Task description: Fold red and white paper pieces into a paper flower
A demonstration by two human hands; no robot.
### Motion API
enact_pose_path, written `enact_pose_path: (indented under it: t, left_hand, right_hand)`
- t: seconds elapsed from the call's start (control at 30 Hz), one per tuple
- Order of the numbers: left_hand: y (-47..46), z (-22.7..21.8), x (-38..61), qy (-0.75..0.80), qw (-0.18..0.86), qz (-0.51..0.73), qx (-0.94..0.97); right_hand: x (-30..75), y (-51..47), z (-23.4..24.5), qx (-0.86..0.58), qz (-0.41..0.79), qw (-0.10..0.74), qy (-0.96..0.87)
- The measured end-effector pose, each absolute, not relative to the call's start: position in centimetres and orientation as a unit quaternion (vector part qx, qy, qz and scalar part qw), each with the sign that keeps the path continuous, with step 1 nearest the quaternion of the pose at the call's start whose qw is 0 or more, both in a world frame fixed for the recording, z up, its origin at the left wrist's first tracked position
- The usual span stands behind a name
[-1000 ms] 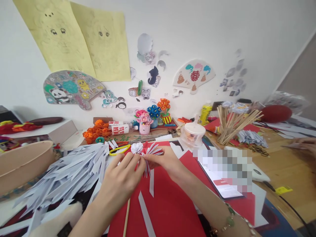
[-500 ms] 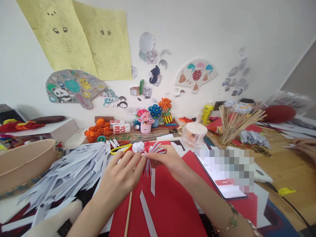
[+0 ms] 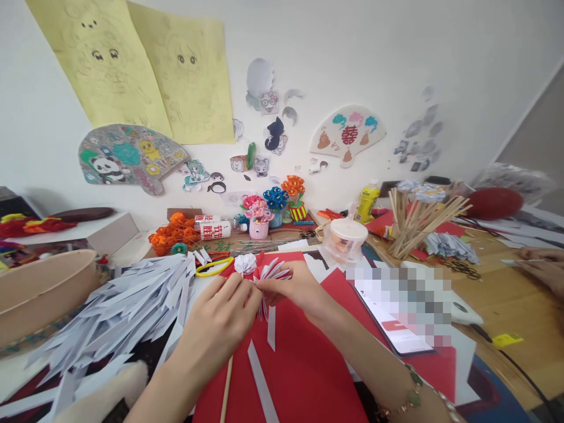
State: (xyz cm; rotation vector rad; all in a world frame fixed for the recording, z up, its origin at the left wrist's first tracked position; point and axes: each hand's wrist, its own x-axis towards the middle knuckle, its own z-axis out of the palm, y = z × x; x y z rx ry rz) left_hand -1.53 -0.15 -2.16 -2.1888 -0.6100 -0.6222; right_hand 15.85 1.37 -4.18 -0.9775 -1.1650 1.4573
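Note:
My left hand (image 3: 218, 326) and my right hand (image 3: 296, 291) meet over the red paper sheet (image 3: 304, 364). Both pinch a small fan of red and white folded paper strips (image 3: 273, 273) fixed at the top of a thin wooden stick (image 3: 227, 388) that runs down under my left hand. A white pleated paper ball (image 3: 245, 263) sits just behind the fingers. Two loose white strips (image 3: 259, 376) lie on the red sheet below the hands.
A big heap of white paper strips (image 3: 118, 308) lies left, beside a tan bowl (image 3: 39, 288). Yellow scissors (image 3: 214, 267), a bundle of wooden sticks (image 3: 416, 220), a phone (image 3: 396, 317) and paper flower pots (image 3: 275, 208) surround the work. Another person's hand (image 3: 544, 267) rests far right.
My hands stay together on the paper fan; the fingers shift slightly and the fan's strips close in a little.

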Motion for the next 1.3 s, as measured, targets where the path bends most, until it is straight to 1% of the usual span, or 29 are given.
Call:
enact_pose_path:
  t: [0.2,0.53,0.77,0.97,1.3]
  left_hand:
    - [-0.3,-1.5,-1.6,-0.209,0.432,-0.249,-0.841]
    - [-0.1,-1.8,-1.5,-0.18,0.396,-0.231,-0.87]
    - [-0.2,-1.5,-1.8,-0.186,0.433,-0.268,-0.84]
    - [0.2,-2.4,-1.9,-0.205,0.398,-0.279,-0.849]
    - [-0.1,-1.6,-1.7,-0.222,0.364,-0.243,-0.871]
  right_hand:
    - [16.0,1.4,-4.0,-0.411,0.607,0.492,-0.469]
    - [16.0,1.2,-3.9,-0.394,0.616,0.489,-0.476]
    - [16.0,1.4,-3.7,-0.41,0.624,0.493,-0.447]
    - [15.8,1.2,-3.8,-0.407,0.616,0.501,-0.451]
    - [15.7,1.2,-3.9,-0.415,0.608,0.501,-0.455]
